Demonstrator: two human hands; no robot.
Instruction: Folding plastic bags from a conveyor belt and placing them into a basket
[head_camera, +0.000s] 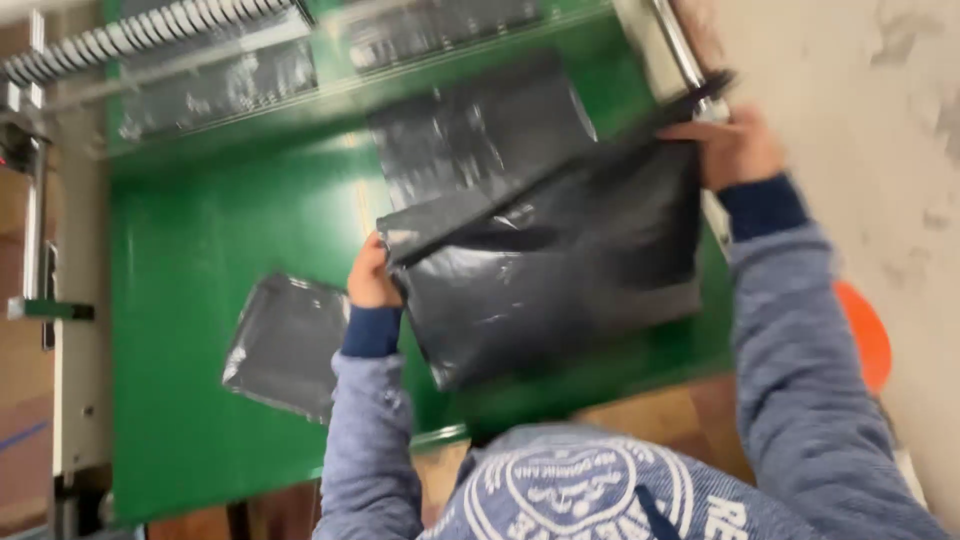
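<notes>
Green fills most of the view: a broad green desk (200, 300) runs from the 9 o'clock edge across to about 3 o'clock, with a pale, blotched wall or floor surface (850, 80) beyond it at 1 to 3 o'clock. Along the desk's far edge, from 10 to 12 o'clock, lies a blurred metal frame with a ribbed roller (150, 30), and under it a strip of dark film (215, 95).

Next in size is the black plastic bag (560, 270), held up just above the desk a little right of centre, its sheet slack and wrinkled, one corner hanging toward 6 o'clock. Behind it, toward 12 o'clock, another black sheet (480, 130) lies flat on the desk, partly covered by the held one. A smaller flat black bag (285, 345) rests on the desk at 8 o'clock, apart from the held one.

Both arms wear grey-blue sleeves with dark blue cuffs. The right hand (735, 145), at 2 o'clock, has its grip pinched on the bag's upper right corner. The left hand (370, 275), just left of centre, has its grip closed on the bag's left edge. An orange round object (868, 335) shows at 4 o'clock behind the right sleeve.
</notes>
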